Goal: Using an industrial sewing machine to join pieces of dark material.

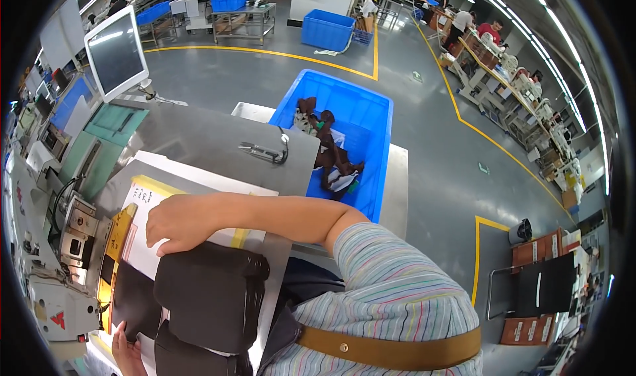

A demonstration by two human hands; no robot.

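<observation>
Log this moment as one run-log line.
right hand: palm down on black fabric stack | left hand: at lower black fabric piece | snips: on grey table | blue bin: brown pieces

Both hands, right hand (177, 225) and left hand (127, 353), press flat on black fabric pieces (209, 296)

My right hand (173, 222) reaches across my body to the left, palm down, fingers curled and spread. My left hand (126, 351) lies low, fingertips pressing flat, mostly hidden.
</observation>
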